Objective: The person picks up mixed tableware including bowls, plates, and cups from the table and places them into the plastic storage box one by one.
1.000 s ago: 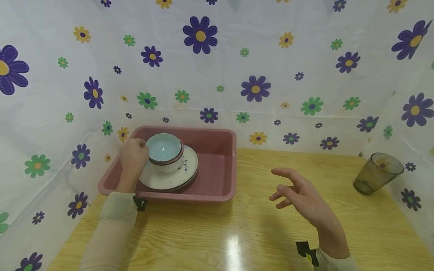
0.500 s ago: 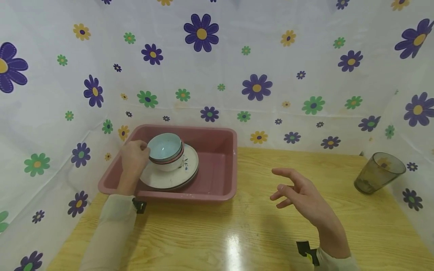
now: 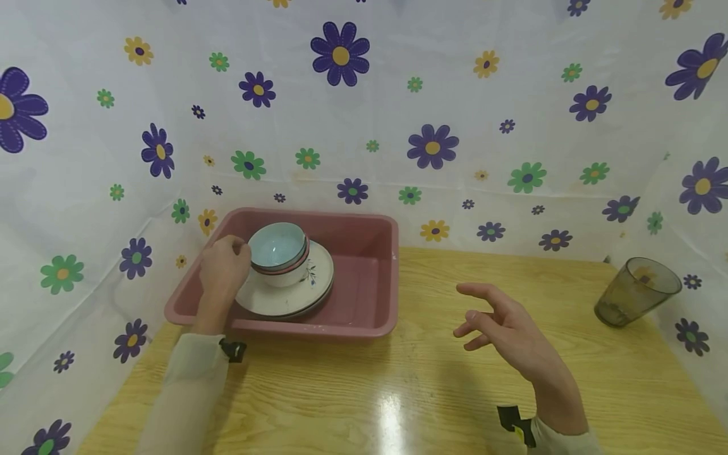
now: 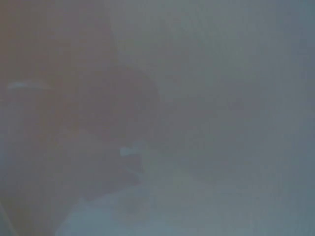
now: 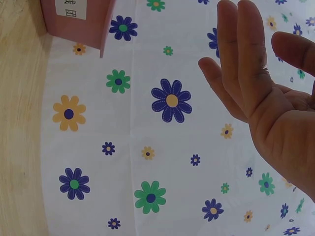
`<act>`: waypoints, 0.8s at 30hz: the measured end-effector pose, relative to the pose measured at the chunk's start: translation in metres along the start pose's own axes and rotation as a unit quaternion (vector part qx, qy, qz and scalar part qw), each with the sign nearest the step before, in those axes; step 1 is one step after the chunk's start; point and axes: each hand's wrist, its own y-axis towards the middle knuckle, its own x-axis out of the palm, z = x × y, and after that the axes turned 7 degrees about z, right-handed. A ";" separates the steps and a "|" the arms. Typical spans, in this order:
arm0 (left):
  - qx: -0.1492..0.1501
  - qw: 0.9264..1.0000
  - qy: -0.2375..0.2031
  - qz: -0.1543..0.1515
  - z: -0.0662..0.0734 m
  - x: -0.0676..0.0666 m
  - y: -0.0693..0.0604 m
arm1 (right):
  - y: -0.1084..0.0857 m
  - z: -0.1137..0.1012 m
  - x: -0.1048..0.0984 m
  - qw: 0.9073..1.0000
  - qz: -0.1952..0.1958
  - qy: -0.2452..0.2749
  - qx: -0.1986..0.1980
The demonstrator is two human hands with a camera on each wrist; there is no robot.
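A light blue bowl (image 3: 277, 245) sits on top of a nested stack, above a bowl with a reddish rim and a white bowl (image 3: 282, 277). The stack stands on a white plate (image 3: 315, 287) with a blue floral sprig, and another plate edge shows beneath. At the blue bowl's left rim, my left hand (image 3: 224, 268) pinches with curled fingers; the fingertips are partly hidden. My right hand (image 3: 506, 328) hovers over the table, holding nothing, its fingers loosely spread. In the right wrist view the same hand (image 5: 273, 93) has its fingers extended. The left wrist view is a blur.
A pink plastic basin (image 3: 358, 330) holds the dishes at the table's left. A tinted glass (image 3: 634, 294) leans at the far right. Bare wooden table (image 3: 318, 392) lies in front. Flower-printed sheeting (image 3: 375, 114) encloses the back and sides.
The blue bowl has shifted very slightly to the right on its stack. My left hand has moved only a little at the rim. The right hand has stayed in place.
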 end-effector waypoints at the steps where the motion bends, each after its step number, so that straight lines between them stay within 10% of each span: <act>1: -0.004 1.000 0.002 -0.004 0.000 -0.001 0.000 | 0.000 0.000 0.000 1.000 0.000 -0.001 0.000; 24: 0.068 0.996 -0.050 0.015 0.027 -0.009 -0.038 | 0.003 0.006 0.003 0.999 0.001 -0.044 -0.017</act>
